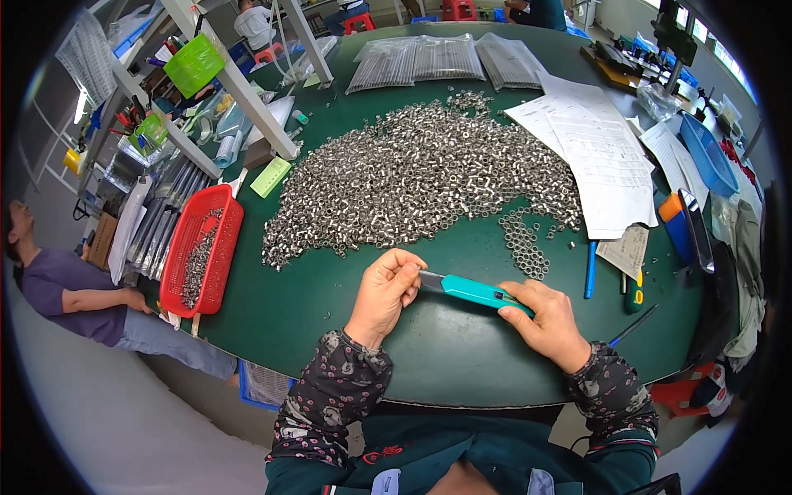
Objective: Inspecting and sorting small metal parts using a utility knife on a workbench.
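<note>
Nearest, a dark green shirt [516, 441] fills the lower edge. At centre, the right hand [544, 320] curls round a teal knife [478, 291], its long axis slanting up-left to the blade [431, 282], at the left hand's [381, 299] pinched fingertips; whether these hold anything, I cannot tell. Metal rings [412, 177] heap above.

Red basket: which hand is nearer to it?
Left. The left hand is right of the red basket, at the blade end of the teal cutter; the right hand is farther right, holding its handle.
</note>
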### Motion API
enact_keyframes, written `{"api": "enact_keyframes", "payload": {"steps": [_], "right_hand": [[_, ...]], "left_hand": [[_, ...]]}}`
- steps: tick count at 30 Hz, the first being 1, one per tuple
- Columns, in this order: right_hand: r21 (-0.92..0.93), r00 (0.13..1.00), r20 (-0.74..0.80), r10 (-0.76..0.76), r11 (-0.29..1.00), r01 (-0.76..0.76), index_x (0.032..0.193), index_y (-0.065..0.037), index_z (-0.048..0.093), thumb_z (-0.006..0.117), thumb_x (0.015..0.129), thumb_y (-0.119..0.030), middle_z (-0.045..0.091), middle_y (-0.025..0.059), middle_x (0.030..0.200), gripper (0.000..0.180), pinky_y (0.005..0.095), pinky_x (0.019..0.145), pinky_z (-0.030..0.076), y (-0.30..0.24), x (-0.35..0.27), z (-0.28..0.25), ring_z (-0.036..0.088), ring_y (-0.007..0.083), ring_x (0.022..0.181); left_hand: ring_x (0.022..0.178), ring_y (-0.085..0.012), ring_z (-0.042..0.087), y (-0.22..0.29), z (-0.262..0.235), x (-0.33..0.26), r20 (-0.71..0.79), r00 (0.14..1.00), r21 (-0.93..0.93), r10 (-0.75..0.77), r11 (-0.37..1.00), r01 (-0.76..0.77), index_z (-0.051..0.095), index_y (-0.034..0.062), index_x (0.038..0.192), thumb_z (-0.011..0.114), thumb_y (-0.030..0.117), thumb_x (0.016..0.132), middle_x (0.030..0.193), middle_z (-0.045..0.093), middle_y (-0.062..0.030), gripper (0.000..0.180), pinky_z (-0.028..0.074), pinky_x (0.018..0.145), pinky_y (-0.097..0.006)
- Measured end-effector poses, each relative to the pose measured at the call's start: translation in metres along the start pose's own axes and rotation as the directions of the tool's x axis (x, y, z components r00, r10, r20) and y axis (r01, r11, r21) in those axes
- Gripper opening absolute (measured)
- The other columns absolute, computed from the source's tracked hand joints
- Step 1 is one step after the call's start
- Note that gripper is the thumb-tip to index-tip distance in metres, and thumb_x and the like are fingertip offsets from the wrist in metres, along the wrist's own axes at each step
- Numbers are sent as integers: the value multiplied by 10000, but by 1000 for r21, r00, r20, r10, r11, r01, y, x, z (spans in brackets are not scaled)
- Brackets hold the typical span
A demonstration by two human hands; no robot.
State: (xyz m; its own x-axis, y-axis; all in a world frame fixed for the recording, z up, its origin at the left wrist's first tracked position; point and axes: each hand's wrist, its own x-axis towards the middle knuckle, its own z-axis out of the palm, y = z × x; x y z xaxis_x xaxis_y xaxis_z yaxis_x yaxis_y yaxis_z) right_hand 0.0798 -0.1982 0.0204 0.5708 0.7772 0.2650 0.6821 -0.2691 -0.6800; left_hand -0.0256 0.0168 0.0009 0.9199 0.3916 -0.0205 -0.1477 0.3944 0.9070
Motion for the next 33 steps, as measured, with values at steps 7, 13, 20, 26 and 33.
{"api": "enact_keyframes", "payload": {"steps": [7,13,20,26,33], "right_hand": [[-80,999,-39,-31,996,28,954,-77,587,604,738,-197,494,94,659,248,347,510,400,-6,0,-2,507,274,563],[-193,988,-94,-125,976,105,958,-95,574,620,723,-209,468,78,640,265,350,477,400,-4,1,-1,505,252,539],[-267,976,-122,-180,953,142,958,-102,567,633,706,-204,444,64,628,280,342,466,386,-3,1,-1,487,231,536],[-294,970,-132,-203,943,157,954,-102,566,642,694,-198,436,57,622,287,335,471,386,-4,1,-1,486,220,551],[-301,968,-130,-213,939,166,953,-97,568,646,689,-196,430,55,618,292,329,477,390,-5,1,-2,486,213,554]], "left_hand": [[487,-30,406,0,1,-1,-12,1000,18,-10,1000,10,535,28,824,526,170,854,606,485,11,145,320,423,-144],[479,-54,409,0,0,0,-11,1000,89,-17,996,17,518,46,814,515,172,859,592,481,4,134,307,422,-164],[475,-23,385,-1,2,-1,-25,999,75,-32,997,33,514,46,784,491,169,872,594,464,22,153,307,416,-141],[471,-30,373,-1,1,-1,-18,999,112,-30,993,32,501,60,771,491,192,873,582,447,27,167,290,418,-149],[476,-9,349,-2,1,-2,-20,999,117,-35,992,37,495,73,763,493,181,872,590,425,45,154,266,415,-139]]}}
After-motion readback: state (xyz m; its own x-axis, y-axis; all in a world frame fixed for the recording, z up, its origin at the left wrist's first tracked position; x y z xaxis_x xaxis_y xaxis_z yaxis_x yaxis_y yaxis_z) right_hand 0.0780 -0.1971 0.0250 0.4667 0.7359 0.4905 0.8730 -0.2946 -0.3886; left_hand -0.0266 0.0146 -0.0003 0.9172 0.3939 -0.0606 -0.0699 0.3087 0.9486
